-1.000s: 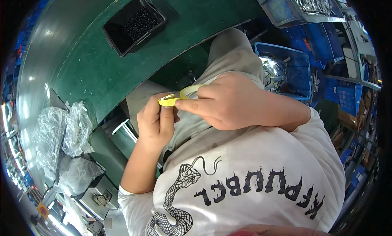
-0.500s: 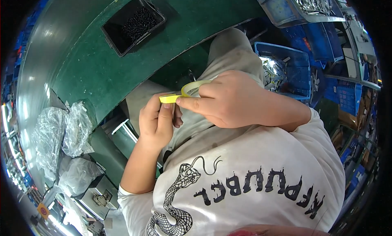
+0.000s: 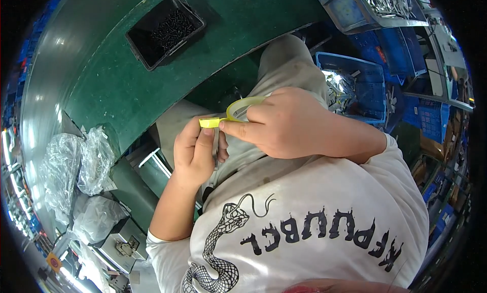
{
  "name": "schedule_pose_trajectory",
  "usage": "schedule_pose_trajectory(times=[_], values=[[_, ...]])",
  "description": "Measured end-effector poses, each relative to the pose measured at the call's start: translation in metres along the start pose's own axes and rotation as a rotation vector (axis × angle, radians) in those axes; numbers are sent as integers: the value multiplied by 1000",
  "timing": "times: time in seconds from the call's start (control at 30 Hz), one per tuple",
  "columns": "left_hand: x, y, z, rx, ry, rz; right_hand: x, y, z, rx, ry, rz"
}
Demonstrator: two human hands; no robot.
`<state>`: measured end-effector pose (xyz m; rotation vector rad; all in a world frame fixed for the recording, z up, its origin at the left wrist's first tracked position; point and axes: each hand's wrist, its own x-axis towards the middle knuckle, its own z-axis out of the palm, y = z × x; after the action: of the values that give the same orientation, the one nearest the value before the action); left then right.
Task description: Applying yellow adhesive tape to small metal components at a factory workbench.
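A roll of yellow adhesive tape (image 3: 233, 112) is in my right hand (image 3: 286, 124), whose fingers are closed round its ring. My right index finger points left and presses along the strip that leads off the roll. The strip's yellow end (image 3: 209, 122) lies at the thumb and forefinger of my left hand (image 3: 195, 153), which pinches it. A narrow greyish piece (image 3: 216, 143) shows beneath the strip among my left fingers; most of it is hidden, and its kind cannot be made out. Both hands are held over my lap, close together.
On the green table (image 3: 109, 85) stands a black bin (image 3: 143, 48) of small dark parts. Blue crates (image 3: 373, 90) with metal pieces are at the right. Clear plastic bags (image 3: 63, 166) lie at the left, above a grey metal box (image 3: 122, 245).
The yellow end of the strip now shows a bent edge by my left thumb. My left fingers have shifted slightly; the tape roll and my right hand have barely moved.
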<state>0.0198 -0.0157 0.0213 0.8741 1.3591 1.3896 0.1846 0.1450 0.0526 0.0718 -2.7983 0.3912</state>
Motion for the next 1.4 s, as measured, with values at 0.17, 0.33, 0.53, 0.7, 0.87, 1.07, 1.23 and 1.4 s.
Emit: schedule_pose_trajectory(times=[0.17, 0.33, 0.53, 0.7, 0.87, 1.07, 1.23, 1.4], values=[[0, -2, 0, -62, -4, 5, -1, 0, 0, -27, 25, -9], [-1, 1, 1, -124, -9, 2, 0, -1, -1, -16, 20, 6], [-1, -1, 1, -75, 21, -55, 0, 1, 3, 22, 19, 22], [0, -1, 4, -139, 70, -84, 0, 5, 7, 115, 14, 62], [1, -3, 2, -157, 56, -79, 1, 7, 9, 186, 36, 79], [5, -9, 1, -105, 87, -61, 3, 17, 12, 297, 63, 69], [15, -13, 7, -84, 158, -63, 4, 29, 14, 352, 112, 64], [31, -3, 15, -117, 275, -102, 8, 43, 10, 344, 113, 110]])
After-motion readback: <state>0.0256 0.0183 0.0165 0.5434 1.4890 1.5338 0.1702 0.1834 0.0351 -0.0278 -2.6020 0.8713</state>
